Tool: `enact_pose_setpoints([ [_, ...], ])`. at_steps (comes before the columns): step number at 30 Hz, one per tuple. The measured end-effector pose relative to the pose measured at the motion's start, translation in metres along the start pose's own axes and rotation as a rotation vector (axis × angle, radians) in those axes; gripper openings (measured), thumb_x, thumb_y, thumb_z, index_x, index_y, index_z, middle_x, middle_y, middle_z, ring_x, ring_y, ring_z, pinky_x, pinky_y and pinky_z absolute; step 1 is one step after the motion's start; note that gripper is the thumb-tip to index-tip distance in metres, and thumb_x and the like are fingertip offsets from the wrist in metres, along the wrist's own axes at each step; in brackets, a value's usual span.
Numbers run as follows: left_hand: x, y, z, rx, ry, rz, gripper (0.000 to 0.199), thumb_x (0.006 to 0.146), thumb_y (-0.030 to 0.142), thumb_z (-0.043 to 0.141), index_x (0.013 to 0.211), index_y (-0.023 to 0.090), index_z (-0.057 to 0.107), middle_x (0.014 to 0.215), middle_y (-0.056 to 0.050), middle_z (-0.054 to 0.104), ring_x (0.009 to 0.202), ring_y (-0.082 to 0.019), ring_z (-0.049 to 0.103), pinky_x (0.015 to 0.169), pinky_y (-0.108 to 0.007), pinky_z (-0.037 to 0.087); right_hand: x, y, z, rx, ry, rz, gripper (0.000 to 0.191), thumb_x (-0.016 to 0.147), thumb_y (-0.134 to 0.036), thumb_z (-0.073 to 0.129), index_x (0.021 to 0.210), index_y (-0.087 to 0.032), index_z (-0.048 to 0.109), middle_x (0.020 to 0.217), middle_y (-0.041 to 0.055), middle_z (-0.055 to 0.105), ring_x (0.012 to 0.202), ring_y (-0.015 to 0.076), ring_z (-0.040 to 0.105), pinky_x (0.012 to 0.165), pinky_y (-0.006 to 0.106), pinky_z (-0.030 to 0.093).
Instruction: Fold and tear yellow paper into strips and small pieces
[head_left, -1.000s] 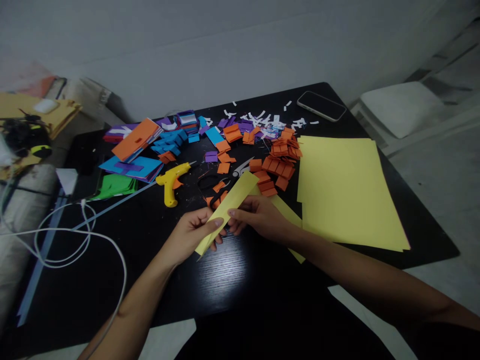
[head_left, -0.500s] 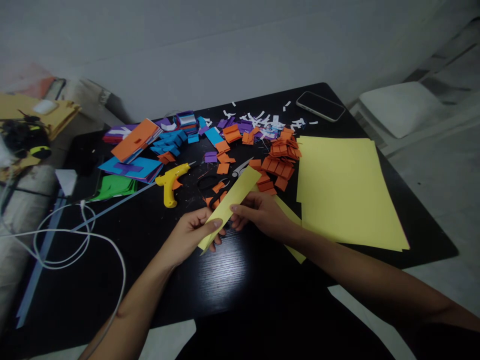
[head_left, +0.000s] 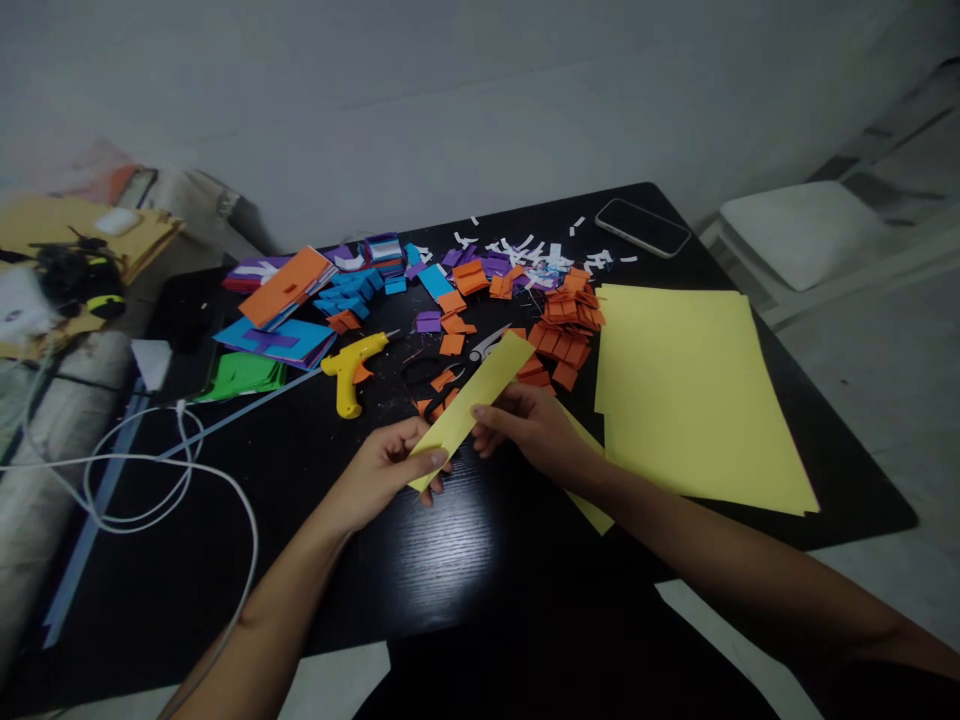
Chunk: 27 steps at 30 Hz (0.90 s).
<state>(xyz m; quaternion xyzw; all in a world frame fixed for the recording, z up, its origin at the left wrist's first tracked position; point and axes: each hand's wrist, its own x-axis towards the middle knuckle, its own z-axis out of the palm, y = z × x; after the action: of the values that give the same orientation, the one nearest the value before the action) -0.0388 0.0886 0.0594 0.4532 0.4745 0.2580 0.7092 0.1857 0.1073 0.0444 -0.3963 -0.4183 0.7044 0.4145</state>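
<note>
A long yellow paper strip is held slantwise above the table between my two hands. My left hand pinches its near lower end, thumb on top and fingers beneath. My right hand grips the right long edge near the middle, thumb on the face and fingers curled under. Beneath my right wrist lies another yellow strip, partly covered by the arm. Just beyond the held strip are scissors, half hidden by it, and small folded orange paper pieces.
Large yellow sheets lie on the right of the black table. A yellow glue gun is left of centre, near green papers. White scraps and a phone lie at the back. A white cable crosses my left forearm.
The strip's lower end, which showed a separate layer underneath, now looks flat and even. Both hands keep their hold. The whole view has shifted slightly.
</note>
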Motion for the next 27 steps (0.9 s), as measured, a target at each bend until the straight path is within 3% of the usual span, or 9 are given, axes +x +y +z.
enact_pose_setpoints([
  [9,0.0003,-0.0012,0.0004,0.008,-0.007,-0.034,0.031,0.083,0.042,0.080,0.081,0.013,0.070,0.073,-0.003,0.068,0.056,-0.012,0.063,0.053,-0.023,0.056,-0.0008,0.0022,0.0018,-0.031,0.004,0.000,0.035,0.082,-0.047,0.081,0.086,-0.016,0.068,0.072,0.0022,0.072,0.059,0.0154,0.069,0.059,0.030,0.060],
  [17,-0.0003,-0.0024,-0.0022,-0.005,-0.015,-0.021,0.029,0.086,0.041,0.078,0.086,0.013,0.073,0.080,-0.006,0.071,0.061,-0.013,0.065,0.053,-0.023,0.057,-0.0004,0.0016,0.0001,-0.035,0.028,0.003,0.036,0.081,-0.048,0.082,0.084,-0.016,0.068,0.071,0.0027,0.072,0.057,0.0162,0.069,0.058,0.030,0.059],
  [21,-0.0034,-0.0011,-0.0030,-0.038,-0.053,0.093,0.042,0.088,0.045,0.074,0.115,0.013,0.070,0.107,-0.015,0.073,0.082,-0.023,0.073,0.061,-0.030,0.062,0.0034,0.0025,-0.0033,-0.005,0.099,0.015,0.035,0.080,-0.048,0.082,0.084,-0.017,0.067,0.069,0.0025,0.072,0.056,0.0174,0.069,0.056,0.031,0.061],
  [24,-0.0050,-0.0014,0.0004,0.045,0.059,0.254,0.063,0.086,0.039,0.078,0.141,0.021,0.054,0.107,-0.010,0.074,0.092,-0.026,0.075,0.071,-0.033,0.063,0.0060,0.0035,-0.0048,0.036,0.134,0.029,0.034,0.080,-0.047,0.081,0.082,-0.017,0.066,0.069,0.0028,0.072,0.056,0.0166,0.068,0.056,0.030,0.062],
  [27,-0.0048,-0.0045,0.0046,0.183,0.231,0.355,0.061,0.087,0.034,0.079,0.140,0.025,0.052,0.089,-0.002,0.074,0.081,-0.020,0.075,0.071,-0.030,0.061,0.0062,0.0044,-0.0041,0.057,0.139,0.050,0.032,0.081,-0.045,0.081,0.079,-0.016,0.067,0.071,0.0036,0.072,0.056,0.0157,0.068,0.058,0.030,0.063],
])
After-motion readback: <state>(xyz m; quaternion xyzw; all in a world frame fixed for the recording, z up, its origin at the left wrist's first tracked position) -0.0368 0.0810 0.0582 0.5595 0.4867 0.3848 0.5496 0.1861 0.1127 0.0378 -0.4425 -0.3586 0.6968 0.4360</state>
